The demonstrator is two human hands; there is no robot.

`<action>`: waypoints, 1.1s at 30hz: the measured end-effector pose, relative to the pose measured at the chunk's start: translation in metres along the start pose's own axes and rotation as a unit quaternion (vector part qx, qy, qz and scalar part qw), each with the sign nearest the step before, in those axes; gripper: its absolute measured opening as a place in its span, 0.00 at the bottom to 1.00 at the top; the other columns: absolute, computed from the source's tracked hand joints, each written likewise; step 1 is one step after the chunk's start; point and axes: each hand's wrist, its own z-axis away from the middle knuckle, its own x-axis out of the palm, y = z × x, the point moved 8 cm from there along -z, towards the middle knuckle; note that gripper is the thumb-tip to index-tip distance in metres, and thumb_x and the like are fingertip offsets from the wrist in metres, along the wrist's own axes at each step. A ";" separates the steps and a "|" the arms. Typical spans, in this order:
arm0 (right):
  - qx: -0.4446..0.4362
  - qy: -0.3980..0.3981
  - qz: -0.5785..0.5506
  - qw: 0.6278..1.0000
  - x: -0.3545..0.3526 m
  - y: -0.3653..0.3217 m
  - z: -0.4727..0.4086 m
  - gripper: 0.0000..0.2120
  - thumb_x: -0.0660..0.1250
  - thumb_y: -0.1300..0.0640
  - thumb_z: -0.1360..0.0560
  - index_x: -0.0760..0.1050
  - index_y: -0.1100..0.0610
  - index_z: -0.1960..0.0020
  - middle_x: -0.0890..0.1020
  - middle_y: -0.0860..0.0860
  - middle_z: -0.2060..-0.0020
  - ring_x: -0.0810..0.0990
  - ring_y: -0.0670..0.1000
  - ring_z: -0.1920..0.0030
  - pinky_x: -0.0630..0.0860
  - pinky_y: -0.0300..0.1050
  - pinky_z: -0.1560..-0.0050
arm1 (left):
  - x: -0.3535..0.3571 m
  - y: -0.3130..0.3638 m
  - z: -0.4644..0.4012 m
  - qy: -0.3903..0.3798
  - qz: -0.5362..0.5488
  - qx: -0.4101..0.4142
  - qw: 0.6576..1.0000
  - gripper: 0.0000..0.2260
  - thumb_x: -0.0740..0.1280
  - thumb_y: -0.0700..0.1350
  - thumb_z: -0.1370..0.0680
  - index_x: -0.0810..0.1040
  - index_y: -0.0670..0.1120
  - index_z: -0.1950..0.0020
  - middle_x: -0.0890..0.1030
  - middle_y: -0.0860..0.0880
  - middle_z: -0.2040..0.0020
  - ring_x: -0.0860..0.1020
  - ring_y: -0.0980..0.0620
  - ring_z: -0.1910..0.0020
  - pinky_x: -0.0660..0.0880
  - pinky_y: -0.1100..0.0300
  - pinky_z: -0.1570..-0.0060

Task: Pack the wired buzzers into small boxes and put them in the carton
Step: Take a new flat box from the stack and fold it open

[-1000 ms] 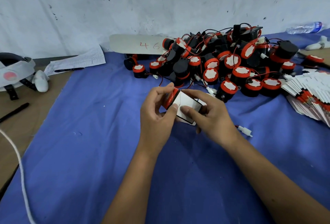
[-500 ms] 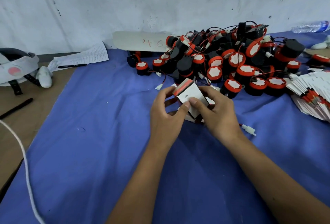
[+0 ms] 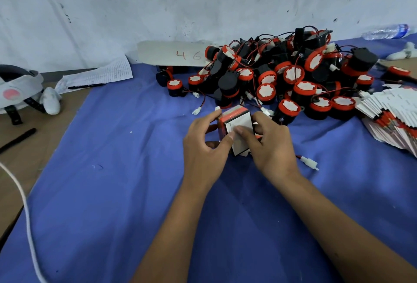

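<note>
A small white box (image 3: 239, 129) with a red top sits tilted at centre; black-and-red wired buzzers (image 3: 284, 79) heap just beyond, far right.

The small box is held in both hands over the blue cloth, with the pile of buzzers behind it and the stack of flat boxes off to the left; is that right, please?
Not quite: the head view shows the stack of flat boxes off to the right, not the left. Otherwise correct: both hands, left and right, hold the small box over the blue cloth, with the pile of buzzers behind it.

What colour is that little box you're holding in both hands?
The small box is white with a red band along its top edge, seen in the head view.
</note>
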 end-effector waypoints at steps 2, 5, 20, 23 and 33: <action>0.006 0.004 0.006 1.000 0.000 0.001 0.000 0.14 0.69 0.48 0.19 0.67 0.50 0.59 0.74 0.45 0.71 0.74 0.50 0.69 0.73 0.53 0.68 | 0.000 0.000 0.000 -0.001 -0.004 0.005 1.000 0.23 0.77 0.39 0.24 0.79 0.49 0.30 0.80 0.53 0.37 0.77 0.60 0.38 0.75 0.73 0.55; 0.014 0.008 0.007 1.000 0.000 0.002 0.000 0.15 0.69 0.48 0.19 0.66 0.47 0.60 0.73 0.45 0.72 0.71 0.46 0.71 0.68 0.46 0.70 | 0.002 0.000 0.000 -0.002 -0.005 0.008 1.000 0.23 0.77 0.39 0.25 0.79 0.49 0.30 0.80 0.53 0.38 0.78 0.61 0.38 0.74 0.74 0.54; 0.001 0.015 -0.101 0.995 -0.007 -0.002 -0.002 0.07 0.68 0.50 0.19 0.81 0.51 0.45 0.84 0.40 0.54 0.81 0.41 0.65 0.79 0.40 0.67 | -0.011 -0.014 -0.005 0.012 0.069 -0.052 0.996 0.18 0.73 0.40 0.21 0.81 0.51 0.32 0.85 0.56 0.40 0.83 0.57 0.41 0.81 0.54 0.42; 0.017 0.019 -0.103 0.994 -0.006 0.000 -0.002 0.07 0.68 0.49 0.19 0.80 0.50 0.43 0.85 0.43 0.52 0.81 0.43 0.68 0.79 0.40 0.67 | -0.012 -0.018 -0.006 0.024 0.068 -0.065 0.995 0.15 0.74 0.42 0.22 0.84 0.49 0.36 0.86 0.56 0.44 0.84 0.56 0.44 0.82 0.55 0.44; 0.012 0.025 -0.022 0.999 -0.003 0.004 -0.002 0.08 0.68 0.51 0.20 0.78 0.51 0.43 0.85 0.43 0.54 0.82 0.44 0.58 0.80 0.47 0.59 | -0.005 -0.012 0.001 0.058 0.015 -0.058 0.997 0.13 0.77 0.43 0.24 0.86 0.47 0.39 0.87 0.55 0.48 0.85 0.61 0.49 0.85 0.53 0.52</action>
